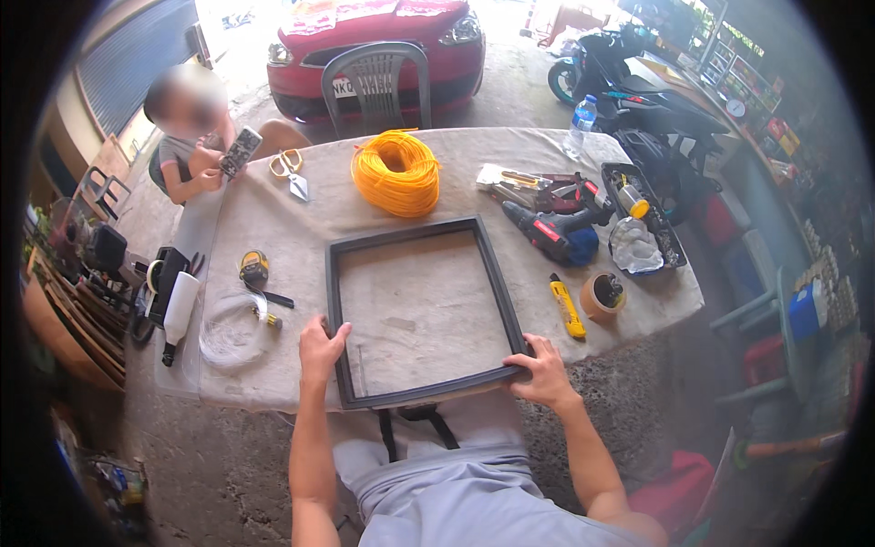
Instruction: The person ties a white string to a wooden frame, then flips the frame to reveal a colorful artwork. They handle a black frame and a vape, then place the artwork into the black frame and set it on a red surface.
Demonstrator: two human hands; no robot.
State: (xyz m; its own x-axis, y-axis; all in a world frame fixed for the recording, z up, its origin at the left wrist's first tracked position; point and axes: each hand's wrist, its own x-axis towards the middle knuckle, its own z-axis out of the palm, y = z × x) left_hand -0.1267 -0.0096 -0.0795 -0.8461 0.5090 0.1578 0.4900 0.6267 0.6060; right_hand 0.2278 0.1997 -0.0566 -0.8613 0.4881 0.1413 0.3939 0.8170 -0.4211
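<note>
A black rectangular frame [493,290] lies on the cloth-covered table, its near side at the table's front edge. My left hand [321,350] grips the frame's left side near the front corner, thumb over the top. At the near right corner my right hand [544,369] is closed round the frame, thumb on top. Behind the frame sits a coil of orange cord [396,173]. To the left are a tape measure [254,267] and a coil of clear line [239,330]. A yellow utility knife [567,308] lies right of the frame, beside a small pot [602,298].
A cordless drill [551,232], a black parts tray [670,239] and a water bottle [583,115] occupy the table's right side. Scissors [290,171] lie at the back left, near a seated person [193,137] holding a phone. A plastic chair [376,82] stands behind the table, before a red car [456,68].
</note>
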